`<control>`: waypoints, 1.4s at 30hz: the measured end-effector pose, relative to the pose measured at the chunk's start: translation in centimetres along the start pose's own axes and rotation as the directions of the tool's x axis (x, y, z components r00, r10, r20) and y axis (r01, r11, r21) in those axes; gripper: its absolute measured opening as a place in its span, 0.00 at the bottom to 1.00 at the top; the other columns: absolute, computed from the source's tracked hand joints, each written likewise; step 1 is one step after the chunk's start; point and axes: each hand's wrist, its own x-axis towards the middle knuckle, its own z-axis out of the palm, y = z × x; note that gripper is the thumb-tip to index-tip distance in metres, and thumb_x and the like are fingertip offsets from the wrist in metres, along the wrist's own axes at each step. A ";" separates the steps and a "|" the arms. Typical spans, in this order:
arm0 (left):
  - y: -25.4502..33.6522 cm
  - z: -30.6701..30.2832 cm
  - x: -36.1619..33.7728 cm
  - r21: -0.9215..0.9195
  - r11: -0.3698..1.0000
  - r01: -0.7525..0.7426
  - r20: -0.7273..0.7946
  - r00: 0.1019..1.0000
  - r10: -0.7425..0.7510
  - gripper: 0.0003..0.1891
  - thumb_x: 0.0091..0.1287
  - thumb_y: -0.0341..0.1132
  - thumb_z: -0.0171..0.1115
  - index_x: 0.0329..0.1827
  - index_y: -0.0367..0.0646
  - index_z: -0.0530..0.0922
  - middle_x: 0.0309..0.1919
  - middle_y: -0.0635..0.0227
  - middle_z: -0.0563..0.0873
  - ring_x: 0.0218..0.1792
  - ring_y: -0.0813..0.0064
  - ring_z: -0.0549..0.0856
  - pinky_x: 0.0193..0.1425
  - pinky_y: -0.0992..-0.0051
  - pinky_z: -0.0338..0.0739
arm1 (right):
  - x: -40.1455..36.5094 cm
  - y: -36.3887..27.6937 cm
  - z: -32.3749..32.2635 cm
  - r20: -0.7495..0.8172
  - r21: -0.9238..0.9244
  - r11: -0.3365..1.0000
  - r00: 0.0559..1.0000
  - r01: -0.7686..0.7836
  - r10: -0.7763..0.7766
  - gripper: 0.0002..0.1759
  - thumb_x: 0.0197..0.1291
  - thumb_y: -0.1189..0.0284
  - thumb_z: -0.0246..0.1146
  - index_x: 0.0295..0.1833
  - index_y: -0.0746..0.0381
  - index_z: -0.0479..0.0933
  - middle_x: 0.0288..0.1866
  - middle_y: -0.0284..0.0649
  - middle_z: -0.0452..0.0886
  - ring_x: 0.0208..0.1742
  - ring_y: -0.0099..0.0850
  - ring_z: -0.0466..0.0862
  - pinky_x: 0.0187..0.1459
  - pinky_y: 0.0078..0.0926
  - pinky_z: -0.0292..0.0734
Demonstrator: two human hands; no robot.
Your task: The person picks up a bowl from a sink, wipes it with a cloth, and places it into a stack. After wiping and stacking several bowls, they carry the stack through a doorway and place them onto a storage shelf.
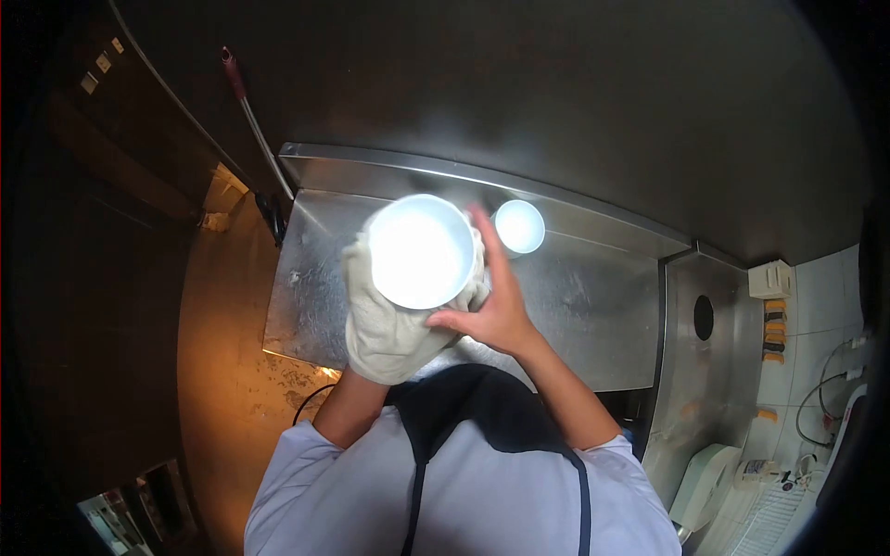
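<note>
A white round bowl (422, 252), its inside washed out by glare, is held up over the steel counter. My left hand (385, 338) is covered by a pale cloth (378, 315) and cups the bowl from the left and below; its fingers are hidden. The cloth also shows along the bowl's right side. Against that side rests my bare right hand (496, 310), thumb and fingers curved around the bowl and cloth. Just behind it, a smaller white cup or bowl (519, 226) stands on the counter.
The steel counter (593, 315) has a raised back edge (417, 169) against a dark wall. A long-handled tool (252, 116) leans at the left. At the right are another steel surface (705, 371) with a dark round hole, a white holder (769, 279), and cables (816, 398).
</note>
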 end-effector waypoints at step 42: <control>0.9 -3.2 2.1 0.808 0.438 -0.393 0.260 0.906 0.334 0.18 0.78 0.39 0.56 0.65 0.38 0.74 0.56 0.63 0.82 0.54 0.71 0.83 0.59 0.69 0.79 | 0.5 -1.3 -4.7 -0.063 -0.063 0.982 0.981 0.179 -0.183 0.33 0.68 0.46 0.61 0.52 0.69 0.83 0.46 0.51 0.87 0.49 0.46 0.88 0.55 0.41 0.80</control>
